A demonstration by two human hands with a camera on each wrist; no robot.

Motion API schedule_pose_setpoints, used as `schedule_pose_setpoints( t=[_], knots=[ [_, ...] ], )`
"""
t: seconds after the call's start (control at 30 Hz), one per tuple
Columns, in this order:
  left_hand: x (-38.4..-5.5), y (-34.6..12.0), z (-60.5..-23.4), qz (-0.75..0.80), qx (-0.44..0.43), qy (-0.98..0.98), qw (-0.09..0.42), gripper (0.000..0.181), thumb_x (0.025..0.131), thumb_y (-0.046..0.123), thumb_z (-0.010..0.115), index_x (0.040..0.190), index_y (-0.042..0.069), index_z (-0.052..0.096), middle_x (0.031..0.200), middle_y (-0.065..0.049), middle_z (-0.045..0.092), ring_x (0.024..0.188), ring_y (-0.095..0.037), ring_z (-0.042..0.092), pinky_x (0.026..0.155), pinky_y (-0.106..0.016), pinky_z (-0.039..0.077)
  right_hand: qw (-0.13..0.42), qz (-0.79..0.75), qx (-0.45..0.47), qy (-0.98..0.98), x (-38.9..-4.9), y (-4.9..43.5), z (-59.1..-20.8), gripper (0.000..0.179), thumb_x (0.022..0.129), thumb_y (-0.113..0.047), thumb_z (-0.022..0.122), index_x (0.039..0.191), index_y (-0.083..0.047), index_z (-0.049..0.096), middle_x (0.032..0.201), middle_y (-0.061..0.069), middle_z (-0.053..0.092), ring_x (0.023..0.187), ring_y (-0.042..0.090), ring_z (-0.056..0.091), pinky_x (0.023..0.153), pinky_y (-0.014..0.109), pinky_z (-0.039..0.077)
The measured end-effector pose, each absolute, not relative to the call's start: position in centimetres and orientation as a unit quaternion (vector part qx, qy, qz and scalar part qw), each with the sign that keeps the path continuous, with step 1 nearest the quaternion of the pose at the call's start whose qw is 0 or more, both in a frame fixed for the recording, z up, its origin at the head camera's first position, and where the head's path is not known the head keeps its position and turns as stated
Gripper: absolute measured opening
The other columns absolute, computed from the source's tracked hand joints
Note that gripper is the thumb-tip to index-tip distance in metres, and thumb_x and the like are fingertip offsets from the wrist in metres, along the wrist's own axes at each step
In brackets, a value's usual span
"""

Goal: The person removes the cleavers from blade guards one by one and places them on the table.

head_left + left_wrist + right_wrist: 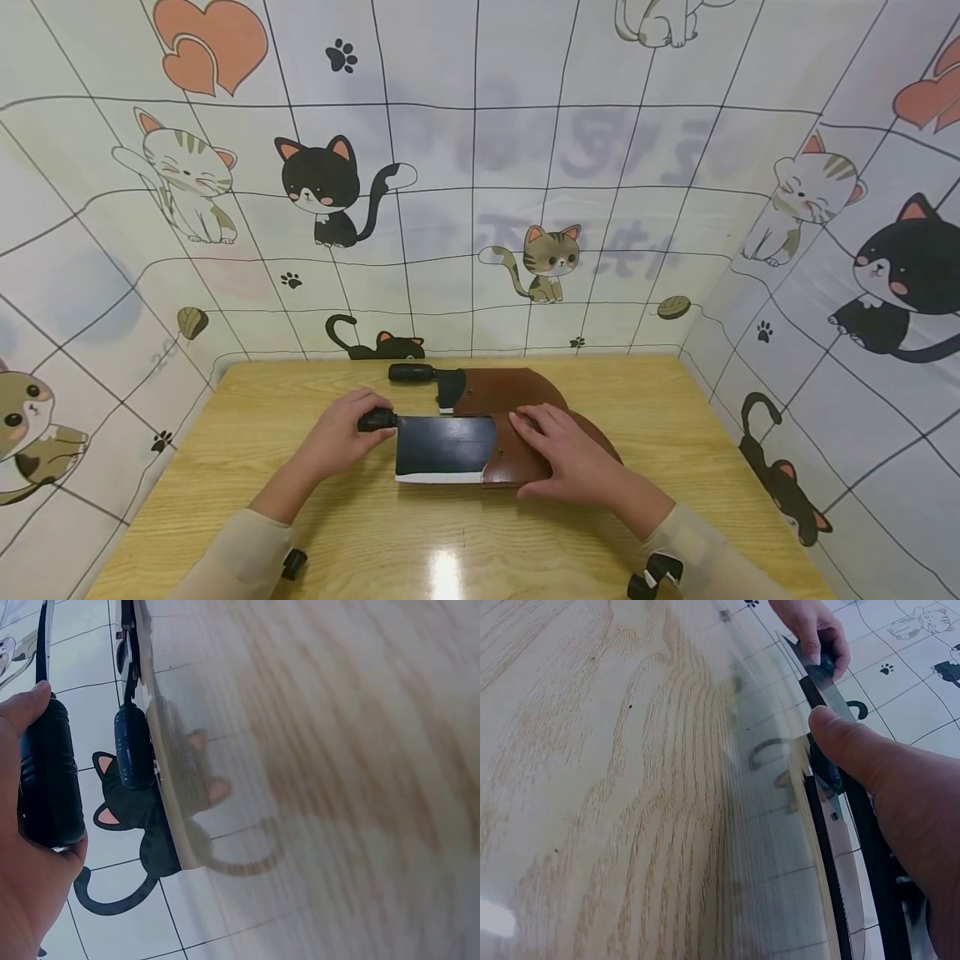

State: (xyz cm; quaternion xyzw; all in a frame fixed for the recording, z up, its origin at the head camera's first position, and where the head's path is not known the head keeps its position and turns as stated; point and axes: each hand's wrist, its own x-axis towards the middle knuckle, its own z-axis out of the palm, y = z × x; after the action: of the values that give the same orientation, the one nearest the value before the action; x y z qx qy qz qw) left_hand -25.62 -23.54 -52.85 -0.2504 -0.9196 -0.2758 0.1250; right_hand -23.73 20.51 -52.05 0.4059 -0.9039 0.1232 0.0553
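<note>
- Firmly, the left grip (347, 435) is closed round the black handle (377, 419) of the nearer cleaver (444, 444), whose pale edge faces the person.
- Alongside, the right grip (573, 457) holds the brown sheath (517, 458) across its width, fingers over the far side and thumb toward the near one; part of the blade is bare, the rest covered. From the wrist views, the pair seems held above the counter.
- Whether the blade is going in or coming out, I cannot tell; either way, the step calls for a straight slide along the sheath, the handle kept in line. A twist could jam the blade, so the right thumb is best kept back from the sheath's mouth.
- Just beyond lies a second cleaver (451, 390), its black handle also leftward and its own brown cover (517, 385) on most of the blade.
- Under all this is the counter (652, 400), pale wood-grained and glossy enough to mirror its surroundings.
- Behind it and up both sides, gridded white cloth (450, 75) closes off the space, printed with cats, paw marks and orange hearts (213, 46).
</note>
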Motion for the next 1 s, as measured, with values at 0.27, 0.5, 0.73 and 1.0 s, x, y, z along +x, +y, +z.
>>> schedule_pose_setpoints(
  t=[0.27, 0.5, 0.73, 1.0],
  knots=[
    [-25.4, -23.9, -52.8, -0.275, -0.247, -0.921, 0.123, 0.035, 0.093, 0.027, 0.093, 0.122, 0.018, 0.076, 0.113, 0.006, 0.068, 0.102, -0.018, 0.066, 0.090, -0.049, 0.059, 0.047, 0.128, 0.402, -0.906, -23.7, 20.4, -51.9, 0.115, 0.085, -0.067, 0.089, 0.172, -0.010, 0.040, 0.172, 0.012, 0.038, 0.157, 0.044, 0.037, 0.123, 0.063, 0.037],
    [-25.4, -24.4, -52.9, -0.279, -0.240, -0.922, 0.122, 0.036, 0.093, 0.024, 0.093, 0.123, 0.014, 0.076, 0.117, 0.005, 0.070, 0.107, -0.020, 0.068, 0.092, -0.050, 0.059, 0.048, 0.129, 0.396, -0.908, -23.7, 20.6, -52.1, 0.113, 0.087, -0.070, 0.085, 0.173, -0.012, 0.039, 0.172, 0.011, 0.038, 0.157, 0.044, 0.037, 0.122, 0.064, 0.037],
    [-25.4, -24.6, -52.9, -0.282, -0.239, -0.922, 0.116, 0.035, 0.094, 0.024, 0.092, 0.124, 0.014, 0.076, 0.117, 0.005, 0.070, 0.108, -0.020, 0.068, 0.092, -0.050, 0.060, 0.047, 0.129, 0.401, -0.906, -23.8, 20.6, -52.0, 0.114, 0.087, -0.069, 0.086, 0.172, -0.010, 0.040, 0.173, 0.011, 0.037, 0.158, 0.044, 0.036, 0.123, 0.064, 0.037],
    [-25.5, -24.8, -53.1, -0.287, -0.235, -0.921, 0.117, 0.034, 0.093, 0.023, 0.093, 0.122, 0.016, 0.076, 0.117, 0.006, 0.070, 0.107, -0.020, 0.068, 0.091, -0.050, 0.060, 0.055, 0.133, 0.407, -0.902, -23.8, 20.7, -52.2, 0.114, 0.086, -0.068, 0.088, 0.171, -0.009, 0.041, 0.172, 0.012, 0.039, 0.157, 0.044, 0.037, 0.121, 0.064, 0.038]
  ],
)
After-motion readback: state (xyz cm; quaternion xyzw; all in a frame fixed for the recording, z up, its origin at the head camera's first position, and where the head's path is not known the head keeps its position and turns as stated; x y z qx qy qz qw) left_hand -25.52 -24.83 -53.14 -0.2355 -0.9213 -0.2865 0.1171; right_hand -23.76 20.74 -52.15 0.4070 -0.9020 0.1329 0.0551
